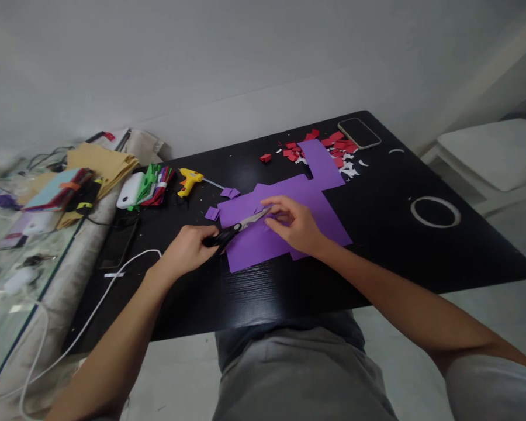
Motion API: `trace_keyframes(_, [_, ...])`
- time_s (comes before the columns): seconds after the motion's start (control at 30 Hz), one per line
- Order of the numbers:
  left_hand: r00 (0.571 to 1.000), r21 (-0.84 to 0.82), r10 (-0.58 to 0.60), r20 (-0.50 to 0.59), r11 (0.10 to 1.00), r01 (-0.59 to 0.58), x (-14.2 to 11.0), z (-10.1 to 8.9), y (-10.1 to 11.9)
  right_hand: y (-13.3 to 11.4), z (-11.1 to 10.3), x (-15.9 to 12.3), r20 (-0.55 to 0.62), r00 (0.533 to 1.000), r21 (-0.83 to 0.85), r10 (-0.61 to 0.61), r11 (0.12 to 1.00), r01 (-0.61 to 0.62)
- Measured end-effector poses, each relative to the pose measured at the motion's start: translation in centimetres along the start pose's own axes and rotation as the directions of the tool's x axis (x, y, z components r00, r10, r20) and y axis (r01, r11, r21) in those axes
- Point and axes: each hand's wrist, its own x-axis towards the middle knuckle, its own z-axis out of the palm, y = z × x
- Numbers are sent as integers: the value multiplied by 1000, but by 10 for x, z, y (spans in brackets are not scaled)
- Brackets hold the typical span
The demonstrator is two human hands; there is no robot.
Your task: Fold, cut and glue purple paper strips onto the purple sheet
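Your left hand [187, 250] grips the scissors [237, 227]; your right hand [298, 225] curls by their tips, its hold unclear. Closing them carelessly could nick those fingers [279, 202].

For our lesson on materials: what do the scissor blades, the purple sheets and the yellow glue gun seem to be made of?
Scissor blades: probably metal, going by grey colour and slight shine.
Purple sheets: likely paper or thin card, matt, flat with straight edges.
Yellow glue gun: perhaps moulded plastic, bright and evenly coloured; finish too small to tell.
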Motion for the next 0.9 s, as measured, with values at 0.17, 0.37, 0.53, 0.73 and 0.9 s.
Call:
trace_keyframes(0.17, [988,-116,-134,-78,985,124,2,4,-7,-1,0,2,-67,995,95,70,993,-64])
trace_keyframes(0.37, [962,-281,-215,-167,946,163,21,5,8,2,-1,5,-28,978,236,205,953,-193])
trace_keyframes(0.53, [962,-433,-186,-201,898,83,38,16,24,5,-1,8,111,927,536,359,764,-360])
trace_keyframes(0.73, [980,-727,-98,-173,685,-60,47,51,22,6,-1,8,247,878,619,411,630,-469])
trace_keyframes(0.9, [967,-830,-172,-190,553,-64,46,64,25,8,-1,7,247,852,608,461,611,-507])
